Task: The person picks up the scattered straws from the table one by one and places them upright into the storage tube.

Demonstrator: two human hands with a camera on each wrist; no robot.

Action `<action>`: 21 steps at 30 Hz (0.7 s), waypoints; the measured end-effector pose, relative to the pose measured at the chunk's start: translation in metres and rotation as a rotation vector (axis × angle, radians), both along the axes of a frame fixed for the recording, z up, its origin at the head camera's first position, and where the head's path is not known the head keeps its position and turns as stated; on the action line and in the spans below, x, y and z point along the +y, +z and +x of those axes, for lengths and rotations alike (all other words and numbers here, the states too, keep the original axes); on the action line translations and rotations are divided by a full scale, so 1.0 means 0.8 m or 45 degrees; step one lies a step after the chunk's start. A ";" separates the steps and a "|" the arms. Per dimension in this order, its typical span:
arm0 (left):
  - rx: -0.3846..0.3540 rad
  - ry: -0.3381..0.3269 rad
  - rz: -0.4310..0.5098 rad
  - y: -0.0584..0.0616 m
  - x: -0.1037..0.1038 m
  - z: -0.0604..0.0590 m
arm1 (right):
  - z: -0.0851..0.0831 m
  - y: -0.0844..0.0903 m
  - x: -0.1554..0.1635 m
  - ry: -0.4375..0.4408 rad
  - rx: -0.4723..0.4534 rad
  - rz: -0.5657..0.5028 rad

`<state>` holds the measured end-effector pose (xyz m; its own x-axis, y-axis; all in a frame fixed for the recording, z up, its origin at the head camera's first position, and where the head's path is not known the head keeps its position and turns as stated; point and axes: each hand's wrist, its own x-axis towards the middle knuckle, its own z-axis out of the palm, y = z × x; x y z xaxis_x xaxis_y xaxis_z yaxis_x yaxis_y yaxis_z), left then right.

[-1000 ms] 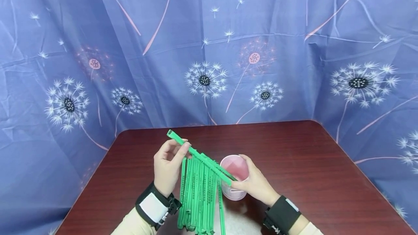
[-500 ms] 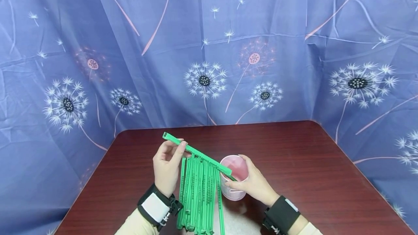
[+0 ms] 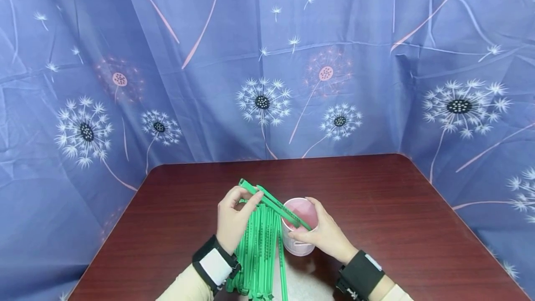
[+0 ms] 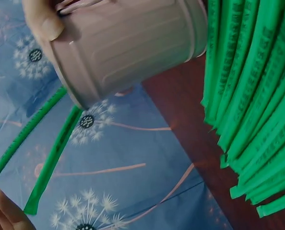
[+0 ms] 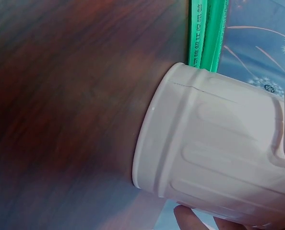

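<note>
A small pink bucket-shaped cup [image 3: 297, 240] stands on the dark red table [image 3: 376, 208]. My right hand [image 3: 322, 235] grips the cup from the right, thumb at the rim. My left hand [image 3: 236, 215] pinches the upper part of a green stick [image 3: 267, 202] that slants down into the cup's mouth. A second green stick [image 3: 288, 211] lies alongside it over the rim. A pile of like green sticks [image 3: 257, 254] lies flat between my hands. The left wrist view shows the cup [image 4: 128, 43], the two slanting sticks [image 4: 53, 146] and the pile [image 4: 248, 96]. The right wrist view shows the cup's wall [image 5: 219, 153].
A blue curtain with dandelion prints [image 3: 267, 59] hangs close behind and around the table. The table's far edge [image 3: 276, 160] and rounded right corner [image 3: 403, 157] are near the curtain. Bare tabletop shows on both sides of the hands.
My left hand has moved right and down toward the cup, carrying the green stick; its lower end now sits in the cup's mouth. The right hand has stayed on the cup.
</note>
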<state>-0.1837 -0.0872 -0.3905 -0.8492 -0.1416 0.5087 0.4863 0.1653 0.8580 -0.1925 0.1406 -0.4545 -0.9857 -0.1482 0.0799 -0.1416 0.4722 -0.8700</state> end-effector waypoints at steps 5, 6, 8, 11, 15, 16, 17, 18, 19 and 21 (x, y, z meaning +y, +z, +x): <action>-0.111 0.069 -0.193 -0.009 0.006 -0.001 | 0.000 0.000 -0.001 0.005 -0.002 0.005; -0.133 0.074 -0.218 -0.011 0.006 -0.001 | 0.000 0.001 -0.001 0.007 -0.005 0.000; -0.170 0.081 -0.249 -0.015 0.007 -0.002 | 0.000 0.001 -0.001 0.009 -0.011 -0.007; -0.214 0.080 -0.277 -0.021 0.008 -0.003 | -0.001 0.001 -0.002 0.012 -0.010 -0.013; -0.235 0.064 -0.317 -0.027 0.009 -0.005 | -0.001 0.000 -0.002 0.009 0.003 -0.006; -0.236 0.060 -0.334 -0.029 0.009 -0.006 | -0.001 0.001 -0.002 0.009 0.008 -0.003; -0.232 0.052 -0.345 -0.031 0.010 -0.006 | -0.001 0.001 -0.002 0.010 0.011 -0.002; -0.232 0.045 -0.356 -0.032 0.011 -0.006 | -0.001 0.001 -0.001 0.011 0.013 -0.003; -0.233 0.040 -0.366 -0.033 0.012 -0.006 | -0.001 0.001 -0.001 0.014 0.016 -0.004; -0.221 0.032 -0.378 -0.036 0.013 -0.006 | -0.001 0.001 -0.001 0.017 0.021 -0.004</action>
